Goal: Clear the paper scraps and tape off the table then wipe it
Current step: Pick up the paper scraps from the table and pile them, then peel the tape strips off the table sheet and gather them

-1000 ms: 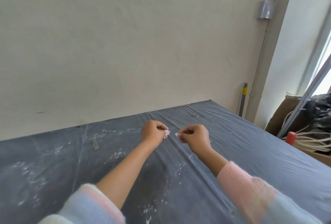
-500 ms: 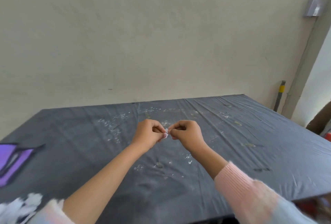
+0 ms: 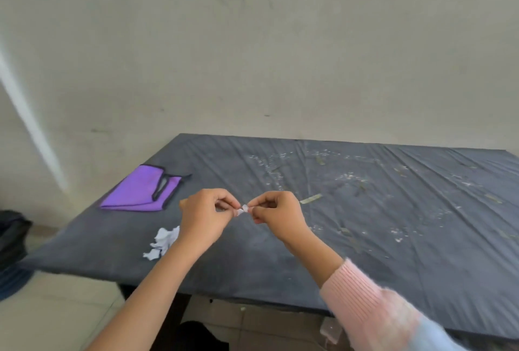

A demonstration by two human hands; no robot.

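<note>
Left hand (image 3: 206,217): fingers curled, thumb and forefinger pinching one end of a small white scrap (image 3: 243,209).
Right hand (image 3: 276,216): curled the same way, pinching the other end, its knuckles nearly meeting the left's.
Scrap: held in the air between the two hands, above the near part of the dark grey sheet-covered table (image 3: 393,266). I cannot tell whether it is paper or tape.
Heap: a crumpled heap of white paper scraps (image 3: 163,241) lies on the table just left of and below the left hand, near the front edge.
What the move turns on: if the scrap is to join the heap, it goes left and down, and the left hand looks the nearer one.
Still to clear: a pale yellowish tape strip (image 3: 311,199) lies flat just right of the right hand, its long axis running roughly left to right. White flecks (image 3: 348,176) are scattered beyond it.
Cloth: a folded purple cloth with dark edging (image 3: 141,192) sits at the far left corner, apart from both hands.
</note>
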